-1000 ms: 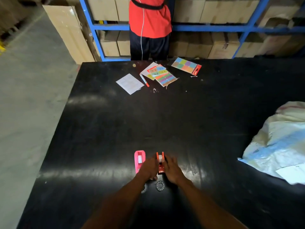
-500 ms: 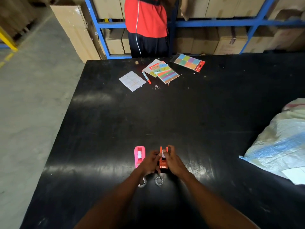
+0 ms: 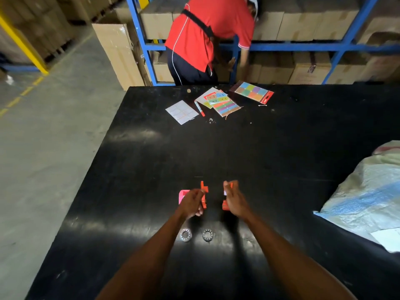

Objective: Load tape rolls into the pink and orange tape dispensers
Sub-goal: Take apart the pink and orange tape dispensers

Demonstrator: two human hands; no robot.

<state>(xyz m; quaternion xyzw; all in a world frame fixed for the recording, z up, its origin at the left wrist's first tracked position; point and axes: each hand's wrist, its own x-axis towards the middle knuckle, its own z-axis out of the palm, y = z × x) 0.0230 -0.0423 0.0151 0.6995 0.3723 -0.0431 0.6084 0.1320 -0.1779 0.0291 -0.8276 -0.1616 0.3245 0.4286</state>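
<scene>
Blue shelving behind the desk holds rows of brown cardboard boxes; all are closed, so their contents cannot be seen. A person in a red shirt bends toward the lower shelf. At the right edge of the desk lies a pale woven sack, cut off by the frame, its contents hidden.

Near the front of the desk, the orange tape dispenser shows as two separate pieces. The left hand is curled around one orange piece, which stands up between its fingers. The right hand is closed on the other orange piece, most of it covered by the palm; a small pale bit shows at its fingertips, too blurred to identify. The two pieces are apart, with bare desk between them. Whether any tape sits inside either one cannot be told.

The pink tape dispenser lies on the desk just behind the left hand, largely hidden by it, so its inside is not visible. Two small tape rolls and lie flat side by side on the desk, nearer the person than the hands, between the forearms.

At the far end are a sheet of white labels, a red pen and packs of coloured sticky notes.
</scene>
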